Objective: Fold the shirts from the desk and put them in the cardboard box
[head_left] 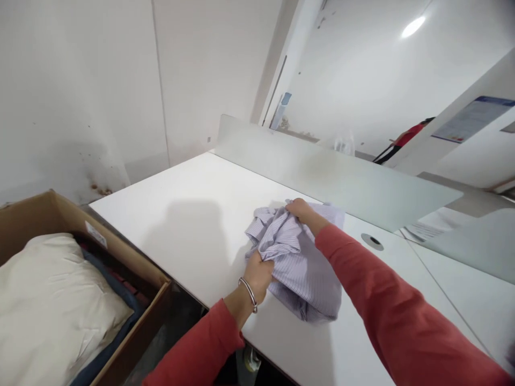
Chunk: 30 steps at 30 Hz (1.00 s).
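Shirt: a bunched striped shirt (298, 268) sits mid-frame, right on the white table (169, 230)!
Left hand (257, 277): clenched, grabbing a fistful of the near side, bangle (248, 293) on the wrist.
Right hand (301, 210): pinching the cloth up at the far edge.
Lower left: a cardboard box (24, 230) holding something pale, maybe a pillow (52, 305).
Upper right: a person in red (406, 135), far off.
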Each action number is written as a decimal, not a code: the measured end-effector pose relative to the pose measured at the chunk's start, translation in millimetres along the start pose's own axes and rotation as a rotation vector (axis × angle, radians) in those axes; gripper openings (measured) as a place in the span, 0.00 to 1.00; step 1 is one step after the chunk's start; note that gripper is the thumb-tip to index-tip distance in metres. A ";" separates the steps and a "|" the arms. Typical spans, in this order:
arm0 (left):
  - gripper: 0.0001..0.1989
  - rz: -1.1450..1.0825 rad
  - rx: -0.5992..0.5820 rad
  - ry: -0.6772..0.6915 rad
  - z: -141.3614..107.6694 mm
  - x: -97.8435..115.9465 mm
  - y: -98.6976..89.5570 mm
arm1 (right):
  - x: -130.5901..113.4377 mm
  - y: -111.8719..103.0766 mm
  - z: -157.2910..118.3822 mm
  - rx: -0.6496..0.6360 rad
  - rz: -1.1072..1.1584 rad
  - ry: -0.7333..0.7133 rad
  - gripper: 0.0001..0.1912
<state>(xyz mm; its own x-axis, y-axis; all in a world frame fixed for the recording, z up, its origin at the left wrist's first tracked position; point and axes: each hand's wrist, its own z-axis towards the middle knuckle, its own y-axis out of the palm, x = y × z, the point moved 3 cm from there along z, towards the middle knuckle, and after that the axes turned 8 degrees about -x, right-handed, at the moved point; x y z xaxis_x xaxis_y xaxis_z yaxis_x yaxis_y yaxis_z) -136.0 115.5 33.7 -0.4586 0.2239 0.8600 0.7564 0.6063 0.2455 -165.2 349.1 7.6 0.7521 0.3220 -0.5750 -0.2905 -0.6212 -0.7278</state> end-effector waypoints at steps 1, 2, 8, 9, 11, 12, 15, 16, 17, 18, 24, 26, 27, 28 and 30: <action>0.25 0.001 -0.009 -0.027 -0.3 -0.2 -2.5 | -1.0 6.5 1.3 -0.018 0.019 0.036 0.13; 0.26 0.013 -0.021 -0.038 -1.0 0.4 -3.9 | -1.8 10.8 2.5 -0.033 0.037 0.063 0.15; 0.20 0.071 -0.027 -0.106 -5.4 2.4 -4.8 | -5.5 6.0 7.0 -0.078 0.173 0.068 0.26; 0.18 0.069 -0.010 -0.131 -5.3 1.7 -6.1 | -5.7 4.0 5.9 -0.074 0.193 0.044 0.27; 0.17 0.064 0.013 -0.174 -4.7 0.7 -9.8 | -5.5 2.6 1.1 -0.038 0.216 -0.023 0.29; 0.18 0.064 0.015 -0.188 -4.6 0.5 -12.2 | -5.2 3.9 -2.5 -0.011 0.216 -0.061 0.29; 0.19 0.107 -0.005 -0.223 -8.9 1.7 -20.9 | -4.8 16.6 -15.1 0.028 0.174 -0.196 0.24; 0.19 0.167 -0.008 -0.245 -12.5 2.6 -24.3 | -5.1 22.0 -19.0 0.019 0.156 -0.245 0.22; 0.18 0.270 -0.002 -0.251 -16.8 4.4 -27.6 | -5.4 26.4 -22.4 0.003 0.141 -0.292 0.20; 0.17 0.423 0.022 -0.226 -21.7 7.8 -30.6 | -5.6 28.8 -25.6 -0.012 0.131 -0.333 0.19; 0.15 1.431 0.010 0.643 -39.8 44.0 -0.1 | 8.3 1.2 -61.1 0.116 0.095 -0.505 0.24; 0.15 1.611 -0.154 0.765 -31.5 45.5 15.8 | 21.0 -2.2 -84.0 0.152 0.009 -0.520 0.26; 0.16 1.705 -0.188 0.749 -24.2 44.9 19.6 | 28.5 1.1 -95.9 0.145 -0.050 -0.520 0.28; 0.17 1.797 -0.188 0.688 -15.5 43.5 20.0 | 36.4 7.5 -106.9 0.123 -0.109 -0.519 0.29; 0.20 1.931 -0.138 0.478 2.2 38.8 11.7 | 51.8 26.5 -124.0 0.049 -0.207 -0.511 0.32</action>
<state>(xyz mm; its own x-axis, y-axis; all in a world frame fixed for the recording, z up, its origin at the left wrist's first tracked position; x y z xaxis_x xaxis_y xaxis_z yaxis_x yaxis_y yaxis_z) -146.0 132.9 69.0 0.9815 0.1917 0.0040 0.0432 -0.2006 -0.9787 -60.6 260.7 4.9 0.4171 0.7470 -0.5177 -0.2033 -0.4785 -0.8542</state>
